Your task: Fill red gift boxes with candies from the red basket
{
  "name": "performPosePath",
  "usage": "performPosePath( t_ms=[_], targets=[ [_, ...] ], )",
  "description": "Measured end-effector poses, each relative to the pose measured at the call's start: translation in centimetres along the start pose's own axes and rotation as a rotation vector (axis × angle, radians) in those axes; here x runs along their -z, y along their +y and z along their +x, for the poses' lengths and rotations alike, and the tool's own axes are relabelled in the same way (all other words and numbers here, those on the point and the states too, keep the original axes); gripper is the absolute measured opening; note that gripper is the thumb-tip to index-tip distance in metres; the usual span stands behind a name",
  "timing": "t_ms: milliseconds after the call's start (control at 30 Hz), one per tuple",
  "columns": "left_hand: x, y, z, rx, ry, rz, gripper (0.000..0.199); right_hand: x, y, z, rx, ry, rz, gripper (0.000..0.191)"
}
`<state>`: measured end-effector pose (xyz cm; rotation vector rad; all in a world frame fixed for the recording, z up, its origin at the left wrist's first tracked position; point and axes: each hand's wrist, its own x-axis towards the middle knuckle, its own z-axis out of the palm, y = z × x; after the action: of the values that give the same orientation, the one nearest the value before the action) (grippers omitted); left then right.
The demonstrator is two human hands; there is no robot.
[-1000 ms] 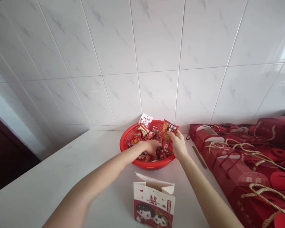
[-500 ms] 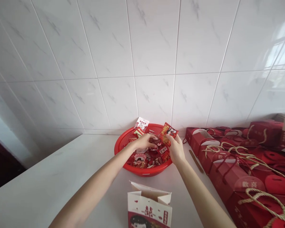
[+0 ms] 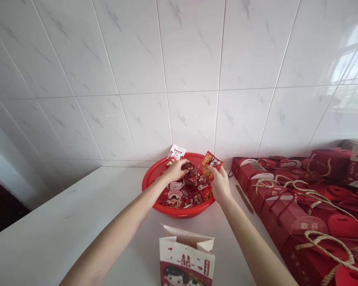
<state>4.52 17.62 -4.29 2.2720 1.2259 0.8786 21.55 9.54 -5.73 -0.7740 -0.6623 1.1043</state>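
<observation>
A red plastic basket (image 3: 181, 214) full of small red packets (image 3: 174, 198) stands on the white table against the wall. Over its left-centre part, my left hand (image 3: 178, 171) is closed on a dark red packet (image 3: 191, 174). At the basket's right side my right hand (image 3: 219, 180) grips a red and gold packet (image 3: 209, 162) between thumb and fingers. A white card with red print (image 3: 176, 151) leans at the back rim. Nearer to me stands an open-topped paper bag (image 3: 187, 256), white and red with a cartoon figure's face.
Many red gift boxes (image 3: 286, 216) with rope handles (image 3: 319, 242) fill the right side. A thin brown strip (image 3: 244, 198) lies between them and the basket. A tiled wall (image 3: 193, 115) rises behind the white table (image 3: 77, 202).
My left hand has lifted a little and shifted left, with the dark red packet now showing at its fingers. My right hand still holds its packet in nearly the same place.
</observation>
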Motion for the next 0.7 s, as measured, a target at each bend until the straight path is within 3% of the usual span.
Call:
performPosePath(
  t_ms=[133,200,367,467,600,700],
  targets=[
    [0.3,1.5,0.0,-0.106,0.224,-0.007,0.017,0.0,0.1,0.3,-0.04,-0.023,0.006,0.029],
    [0.1,2.1,0.0,-0.175,0.264,0.004,0.022,0.0,0.0,0.3,-0.083,-0.052,0.004,0.031],
    [-1.1,2.3,-0.4,-0.433,0.106,0.124,0.048,-0.2,-0.7,-0.4,-0.07,-0.11,0.013,0.038],
    [-1.4,2.3,-0.7,-0.472,0.018,0.152,0.053,-0.2,-1.0,-0.7,-0.033,-0.138,0.029,0.044],
    [-1.4,2.7,-0.8,-0.432,-0.028,0.127,0.054,-0.3,-0.8,-0.8,-0.009,-0.088,0.043,0.045],
    [-1.2,3.0,-0.9,-0.214,-0.087,0.159,0.056,-0.4,-0.8,-0.8,0.016,-0.05,0.076,0.043]
  ],
)
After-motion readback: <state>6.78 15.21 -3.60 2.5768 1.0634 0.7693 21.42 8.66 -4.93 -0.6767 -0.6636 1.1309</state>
